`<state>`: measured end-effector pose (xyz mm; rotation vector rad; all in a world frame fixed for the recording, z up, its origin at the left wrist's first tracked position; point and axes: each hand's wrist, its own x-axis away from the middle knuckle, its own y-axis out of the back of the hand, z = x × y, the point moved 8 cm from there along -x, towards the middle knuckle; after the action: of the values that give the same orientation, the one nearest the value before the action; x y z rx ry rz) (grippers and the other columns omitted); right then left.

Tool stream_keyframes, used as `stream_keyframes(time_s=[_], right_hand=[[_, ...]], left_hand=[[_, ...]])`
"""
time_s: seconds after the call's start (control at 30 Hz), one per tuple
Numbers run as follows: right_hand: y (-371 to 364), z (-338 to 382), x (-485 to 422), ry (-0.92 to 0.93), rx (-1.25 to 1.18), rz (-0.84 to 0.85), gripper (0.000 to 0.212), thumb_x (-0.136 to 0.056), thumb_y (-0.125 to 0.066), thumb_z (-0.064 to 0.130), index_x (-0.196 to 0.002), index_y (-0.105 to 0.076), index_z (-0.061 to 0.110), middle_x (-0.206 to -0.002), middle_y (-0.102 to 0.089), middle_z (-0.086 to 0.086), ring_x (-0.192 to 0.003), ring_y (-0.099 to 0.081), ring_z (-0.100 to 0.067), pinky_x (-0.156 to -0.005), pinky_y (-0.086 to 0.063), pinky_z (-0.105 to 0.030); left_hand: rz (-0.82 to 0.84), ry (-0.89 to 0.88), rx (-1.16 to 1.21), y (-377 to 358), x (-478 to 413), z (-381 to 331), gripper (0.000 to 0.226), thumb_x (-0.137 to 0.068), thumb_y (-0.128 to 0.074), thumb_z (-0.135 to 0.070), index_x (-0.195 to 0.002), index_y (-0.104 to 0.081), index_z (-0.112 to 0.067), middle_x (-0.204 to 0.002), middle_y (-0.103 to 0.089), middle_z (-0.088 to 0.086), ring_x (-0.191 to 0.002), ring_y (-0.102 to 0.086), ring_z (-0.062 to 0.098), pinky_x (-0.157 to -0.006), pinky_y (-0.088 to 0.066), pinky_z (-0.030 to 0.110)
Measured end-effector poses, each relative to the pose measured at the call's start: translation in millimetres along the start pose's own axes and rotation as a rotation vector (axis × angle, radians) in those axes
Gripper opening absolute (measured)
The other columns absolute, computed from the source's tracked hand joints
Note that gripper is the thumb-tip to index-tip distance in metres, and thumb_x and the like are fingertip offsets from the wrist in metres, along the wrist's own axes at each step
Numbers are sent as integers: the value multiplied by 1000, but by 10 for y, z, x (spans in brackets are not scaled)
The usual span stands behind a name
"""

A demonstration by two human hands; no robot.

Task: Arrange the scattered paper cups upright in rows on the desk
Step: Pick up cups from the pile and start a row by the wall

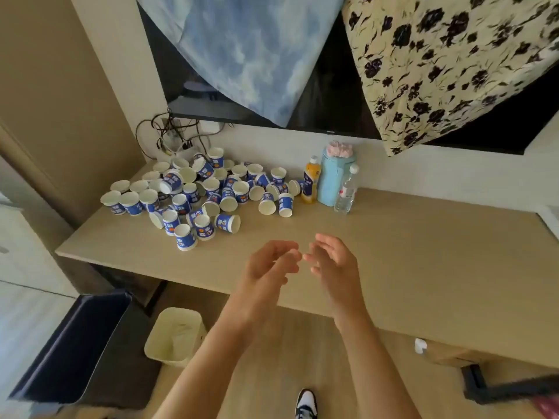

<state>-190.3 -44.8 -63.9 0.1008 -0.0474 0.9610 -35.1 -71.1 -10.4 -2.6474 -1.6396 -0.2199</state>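
Two bare hands hover over the near-middle of the tabletop (423, 267), both empty: left hand (270, 263) w/ fingers loosely curled, right hand (335, 264) w/ fingers relaxed & slightly spread, fingertips of the two almost meeting. Below them on the floor: a black-and-white shoe (306, 403), a cream waste bin (175, 337) &, further left, a dark open box (75, 349). Beyond the hands & well apart from them, the paper cups (196, 195) lie in a jumbled heap on the tabletop's left-rear part. Some are upright, some on their sides, some mouth-down; a few at the left edge stand side by side. Cups are white inside w/ a blue outside carrying white characters & an orange spot; text too blurred to read. Just right of the heap stand an orange drink bottle (311, 182), a pale blue canister (334, 179) w/ pink stuff on top, & a clear water bottle (346, 192); labels not legible. At the wall: tangled cables (169, 134) & a dark TV screen (329, 101), partly draped by a blue cloth (257, 49) & a floral cloth (453, 62).
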Motion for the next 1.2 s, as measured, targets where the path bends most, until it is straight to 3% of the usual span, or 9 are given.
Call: stream_keyframes(time_s=[0.1, 0.2, 0.4, 0.63, 0.8, 0.9, 1.0, 1.07, 1.2], right_hand=[[-2, 46, -410, -1, -37, 38, 31, -96, -64, 30, -126, -62, 21, -118, -71, 1, -100, -73, -13, -97, -55, -42], [-42, 114, -816, -9, -14, 84, 31, -94, -63, 33, -124, -62, 24, -116, -70, 5, -97, -73, -11, -96, -55, -41], [-91, -123, -1307, -112, -9, 100, 25, -99, -63, 23, -124, -61, 24, -118, -69, 3, -97, -73, -13, -86, -55, -31], [-286, -313, -1799, -174, 103, 69, 34, -82, -67, 48, -114, -64, 36, -114, -72, 6, -95, -74, -12, -96, -55, -43], [-513, -479, -2182, -228, 101, 43, 17, -94, -70, 27, -107, -63, 35, -107, -71, 7, -98, -73, -19, -89, -54, -39], [-622, -563, -2297, -255, 92, 7, 29, -83, -68, 38, -111, -65, 33, -104, -72, 5, -97, -73, -20, -86, -54, -35], [-681, -693, -2416, -304, 104, -37, 22, -92, -69, 25, -114, -65, 27, -103, -72, 1, -94, -74, -19, -88, -54, -34], [-670, -770, -2454, -344, 101, -65, 21, -96, -65, 15, -116, -65, 21, -103, -72, -3, -92, -74, -19, -86, -53, -32], [-542, -842, -2458, -379, 130, -132, 23, -97, -64, 15, -120, -65, 17, -102, -73, 0, -92, -74, -17, -86, -54, -34]], left_hand=[[-20, -12, 27, -67, -326, -42, 44, -77, -59, -50, -110, -70, -23, -108, -74, 5, -102, -69, 18, -90, -51, 35], [-54, -2, 36, -50, -692, -58, 53, -70, -58, -59, -109, -71, -24, -105, -76, -1, -100, -70, 15, -91, -52, 38], [-64, 102, 46, -13, -1319, 183, 39, -79, -56, -46, -108, -70, -23, -103, -76, -2, -95, -71, 14, -88, -51, 36], [34, 209, 103, 14, -2195, 421, 36, -81, -55, -43, -105, -71, -21, -105, -75, 2, -91, -70, 10, -85, -50, 34], [32, 251, 96, 245, -2778, 602, 28, -90, -60, -38, -106, -70, -18, -109, -73, 9, -95, -70, 17, -83, -49, 32], [5, 269, 14, 390, -3088, 912, 18, -101, -58, -28, -107, -70, -17, -104, -73, 7, -96, -68, 22, -80, -49, 29], [43, 300, -134, 365, -3520, 1281, 20, -98, -62, -34, -109, -69, -19, -97, -68, -5, -95, -64, 17, -75, -46, 27], [75, 276, -302, 270, -3853, 1525, 29, -97, -63, -35, -117, -67, -14, -107, -68, -2, -102, -63, 19, -84, -49, 32], [133, 69, -736, 2, -4543, 1778, 43, -95, -64, -32, -130, -57, -9, -130, -59, 12, -122, -55, 31, -102, -45, 43]])
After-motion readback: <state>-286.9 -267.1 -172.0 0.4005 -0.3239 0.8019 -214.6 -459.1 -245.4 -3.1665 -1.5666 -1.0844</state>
